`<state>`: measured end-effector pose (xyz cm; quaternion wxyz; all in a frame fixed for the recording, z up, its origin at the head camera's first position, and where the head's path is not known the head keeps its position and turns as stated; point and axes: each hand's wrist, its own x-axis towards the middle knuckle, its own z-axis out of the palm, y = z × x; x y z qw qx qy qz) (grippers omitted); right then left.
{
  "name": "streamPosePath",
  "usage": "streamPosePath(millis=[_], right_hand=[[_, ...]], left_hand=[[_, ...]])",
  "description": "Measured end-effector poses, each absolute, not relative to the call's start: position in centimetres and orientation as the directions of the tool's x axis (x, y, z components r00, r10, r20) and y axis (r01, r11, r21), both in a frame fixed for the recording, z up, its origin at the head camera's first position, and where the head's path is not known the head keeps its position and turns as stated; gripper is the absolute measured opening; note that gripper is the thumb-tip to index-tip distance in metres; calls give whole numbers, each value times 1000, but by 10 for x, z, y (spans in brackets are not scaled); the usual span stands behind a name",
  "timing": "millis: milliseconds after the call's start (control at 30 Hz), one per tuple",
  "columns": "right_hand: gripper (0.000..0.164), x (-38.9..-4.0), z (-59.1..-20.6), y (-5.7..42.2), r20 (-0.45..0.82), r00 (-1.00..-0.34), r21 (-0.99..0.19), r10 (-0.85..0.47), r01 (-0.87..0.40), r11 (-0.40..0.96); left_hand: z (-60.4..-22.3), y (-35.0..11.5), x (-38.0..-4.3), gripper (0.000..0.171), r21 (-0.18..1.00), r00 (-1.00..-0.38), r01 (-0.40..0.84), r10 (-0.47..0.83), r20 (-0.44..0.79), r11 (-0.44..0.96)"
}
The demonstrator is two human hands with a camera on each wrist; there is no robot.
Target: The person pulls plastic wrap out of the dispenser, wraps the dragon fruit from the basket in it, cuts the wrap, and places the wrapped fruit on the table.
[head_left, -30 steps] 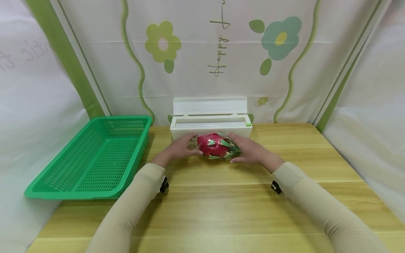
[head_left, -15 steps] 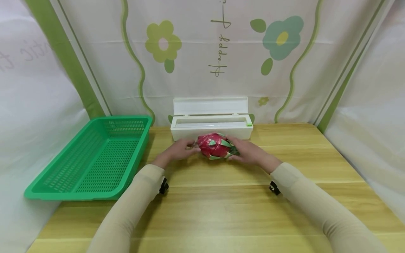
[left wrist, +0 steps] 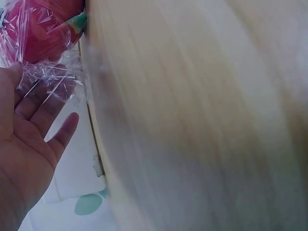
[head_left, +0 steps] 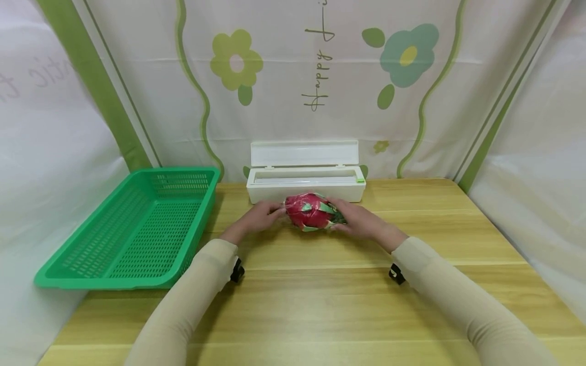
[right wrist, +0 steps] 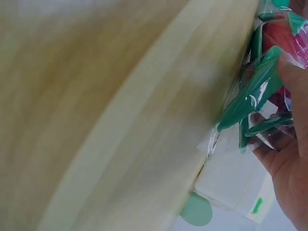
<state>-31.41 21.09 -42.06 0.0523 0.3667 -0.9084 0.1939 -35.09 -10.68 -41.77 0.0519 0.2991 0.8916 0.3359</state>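
A red dragon fruit [head_left: 308, 211] with green scales lies on its side, wrapped in clear cling film [left wrist: 53, 74]. My left hand [head_left: 258, 217] is at the fruit's left end. In the left wrist view, its thumb and fingers pinch the loose gathered film there, with the little finger apart. At the leafy right end, my right hand [head_left: 361, 219] grips the fruit through the film, its thumb over the green scales [right wrist: 257, 91] in the right wrist view. Just behind the fruit stands a white cling film box [head_left: 305, 192] with its lid raised.
A green perforated basket [head_left: 183, 256] stands on the left of the wooden table [head_left: 316, 305]. A white curtain [head_left: 284, 101] with printed flowers hangs behind the box, and more white cloth hangs on both sides.
My left fingers have drawn together on the film at the fruit's left end. My right hand has moved slightly left, closer around the fruit. The fruit has barely moved.
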Motion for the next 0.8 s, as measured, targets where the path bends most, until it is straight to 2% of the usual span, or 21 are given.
streamPosePath(millis=[200, 533, 800], right_hand=[[75, -311, -422, 209, 258, -703, -348, -662, -707, 615], [70, -302, -422, 207, 200, -735, -387, -648, -667, 636], [50, -302, -420, 209, 243, -746, -513, -620, -642, 570]], left_hand=[[-421, -107, -348, 36, 678, -836, 448, 541, 88, 583], [-421, -104, -344, 34, 738, -862, 381, 503, 66, 557], [-418, -104, -337, 34, 749, -866, 356, 498, 40, 558]])
